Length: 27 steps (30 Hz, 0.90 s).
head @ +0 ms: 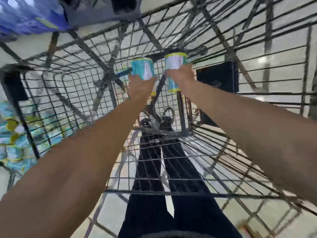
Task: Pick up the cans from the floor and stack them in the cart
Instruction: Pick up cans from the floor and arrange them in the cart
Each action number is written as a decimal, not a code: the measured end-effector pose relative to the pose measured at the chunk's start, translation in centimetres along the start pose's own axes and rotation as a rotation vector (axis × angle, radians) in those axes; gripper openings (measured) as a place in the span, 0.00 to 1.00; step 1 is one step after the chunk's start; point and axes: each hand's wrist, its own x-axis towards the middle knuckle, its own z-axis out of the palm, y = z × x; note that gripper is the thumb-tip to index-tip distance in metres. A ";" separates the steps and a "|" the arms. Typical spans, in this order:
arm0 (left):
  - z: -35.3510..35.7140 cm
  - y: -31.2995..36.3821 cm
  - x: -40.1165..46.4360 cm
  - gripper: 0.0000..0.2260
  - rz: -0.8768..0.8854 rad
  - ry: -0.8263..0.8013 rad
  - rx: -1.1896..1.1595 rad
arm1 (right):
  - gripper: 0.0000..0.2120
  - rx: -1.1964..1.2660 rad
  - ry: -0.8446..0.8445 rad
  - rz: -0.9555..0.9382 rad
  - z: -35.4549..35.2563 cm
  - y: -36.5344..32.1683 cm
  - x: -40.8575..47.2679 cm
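1. Both my bare forearms fill the near view, stretched forward into the wire cart (56, 93).
2. My left hand (139, 86) is clamped round a pale blue can (143, 68), fingers wrapped over its lower half; my right hand (180, 75) is closed the same way on a second can (174, 73) with yellow rims.
3. Both cans are held upright, just apart from each other, above the basket's mesh and near its far end; neither looks set down yet.
4. To do this step well, I judge I should lower each can straight down until its flat base sits square on the grid, side by side, before loosening either grip, since round rims could tip on the wires.
5. Each can is a smooth cylinder with a glossy printed label; the cart is thin dark metal rod, welded into an open grid.
6. More cans (15, 145) lie heaped on the pale, shiny floor (274, 54) to my left, outside the cart, blurred.
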 end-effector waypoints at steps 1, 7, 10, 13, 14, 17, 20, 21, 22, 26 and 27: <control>0.9 0.0 1.5 0.38 -0.009 0.010 -0.006 | 0.46 -0.005 0.015 -0.003 0.7 -0.1 1.5; 3.9 0.5 6.1 0.50 -0.015 0.016 0.071 | 0.55 -0.092 0.045 0.015 3.5 0.4 6.3; 4.8 0.8 6.2 0.51 -0.028 -0.011 0.134 | 0.54 -0.134 0.088 0.002 3.8 0.7 7.1; 5.2 0.7 5.9 0.46 -0.020 -0.003 0.173 | 0.45 -0.210 0.078 -0.038 3.3 0.9 7.4; 5.2 0.7 5.6 0.43 -0.014 -0.003 0.169 | 0.42 -0.219 0.068 -0.047 3.1 0.9 7.2; 4.6 0.8 4.4 0.34 0.032 -0.008 0.195 | 0.35 -0.266 0.084 -0.117 2.2 1.0 5.7; 2.1 1.4 1.5 0.33 0.132 0.010 0.343 | 0.32 -0.425 0.087 -0.246 0.6 0.7 1.2; 0.7 1.4 0.0 0.32 0.167 0.022 0.407 | 0.31 -0.558 0.079 -0.313 -0.2 0.4 -1.0; -0.9 1.4 -1.8 0.31 0.198 0.030 0.457 | 0.29 -0.708 0.078 -0.387 -1.2 0.2 -3.5; -7.9 1.5 -10.1 0.28 0.388 0.088 0.653 | 0.27 -1.078 0.158 -0.698 -5.2 -1.3 -13.2; -9.9 1.5 -12.5 0.28 0.448 0.107 0.708 | 0.27 -1.105 0.177 -0.735 -6.1 -1.7 -16.0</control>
